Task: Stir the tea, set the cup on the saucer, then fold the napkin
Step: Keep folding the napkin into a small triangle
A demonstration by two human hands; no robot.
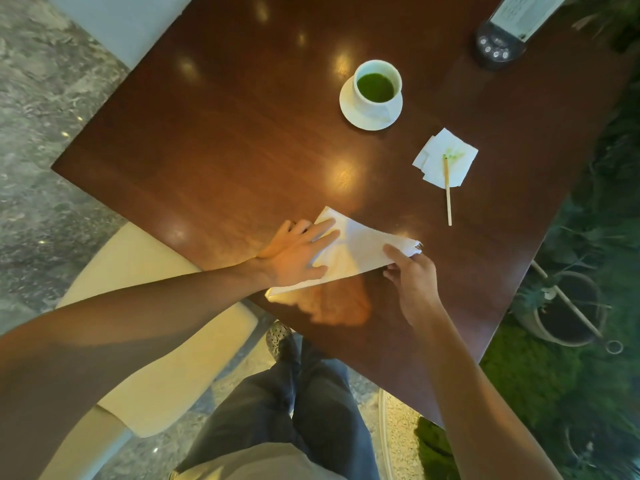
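Near the dark wooden table's [242,140] front edge, the left hand [298,252] presses spread flat on the white paper napkin [353,252]; the right hand [412,275] pinches its frayed corner, fingertips hidden beneath.

A white cup [377,85] full of green tea [375,86] sits on a round white saucer [349,107]. Nearer, a white napkin [353,252] lies flat, folded into a long three-cornered shape. A thin wooden stir stick [447,190] rests with its green tip on a small stained tissue [460,161].

Left hand [298,252] flat, fingers spread, palm down, right hand [412,275] pinching, both forearms extended
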